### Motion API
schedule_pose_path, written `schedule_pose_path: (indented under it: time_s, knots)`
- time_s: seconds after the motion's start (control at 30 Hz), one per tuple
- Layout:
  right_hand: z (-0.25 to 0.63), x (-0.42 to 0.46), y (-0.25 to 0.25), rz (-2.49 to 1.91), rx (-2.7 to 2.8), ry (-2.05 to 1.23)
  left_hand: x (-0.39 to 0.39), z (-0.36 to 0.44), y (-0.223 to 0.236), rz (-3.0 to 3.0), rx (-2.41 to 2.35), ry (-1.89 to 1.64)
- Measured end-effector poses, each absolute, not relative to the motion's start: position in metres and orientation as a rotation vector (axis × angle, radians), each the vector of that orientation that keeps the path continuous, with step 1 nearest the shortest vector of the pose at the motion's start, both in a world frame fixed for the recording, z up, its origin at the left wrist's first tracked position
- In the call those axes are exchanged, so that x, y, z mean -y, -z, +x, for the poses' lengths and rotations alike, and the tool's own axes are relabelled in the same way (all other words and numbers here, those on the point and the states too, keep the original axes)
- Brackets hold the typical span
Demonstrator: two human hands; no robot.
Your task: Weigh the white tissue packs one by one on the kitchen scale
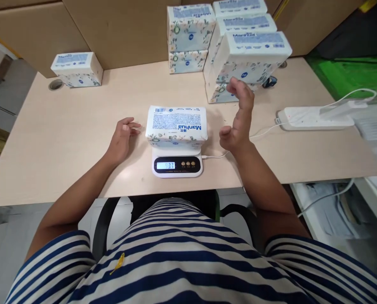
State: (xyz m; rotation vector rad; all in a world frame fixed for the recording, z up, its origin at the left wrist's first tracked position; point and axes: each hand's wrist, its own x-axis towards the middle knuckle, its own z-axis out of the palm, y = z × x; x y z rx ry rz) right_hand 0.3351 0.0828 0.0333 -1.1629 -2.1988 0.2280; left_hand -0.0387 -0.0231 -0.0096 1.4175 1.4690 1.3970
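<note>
Left fingers (133,125) and right fingers (239,88), all released, flank the pack (177,124).
Right fingers snagging the nearby cable (216,157) could jolt the scale (177,166).

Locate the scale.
In the head view, the scale sits at centre under a pack, close to the near edge of the desk, between left hand and right hand.

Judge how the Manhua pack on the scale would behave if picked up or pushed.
The Manhua pack likely gives slightly when gripped, as its edges look soft and rounded. Being boxy, it would probably slide across the scale rather than roll.
</note>
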Motion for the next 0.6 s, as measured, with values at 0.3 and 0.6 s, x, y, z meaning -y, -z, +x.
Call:
schedule_pose_path:
  time_s: [0.3,0.6]
  knots:
    - [0.336,-0.083,-0.022,-1.096,2.056,-0.272,0.03,-0.042,0.006,1.542,-1.376,-1.226]
    - [0.328,-0.08,-0.021,-1.053,1.915,-0.273,0.043,-0.026,-0.014,1.309,-1.28,-1.176]
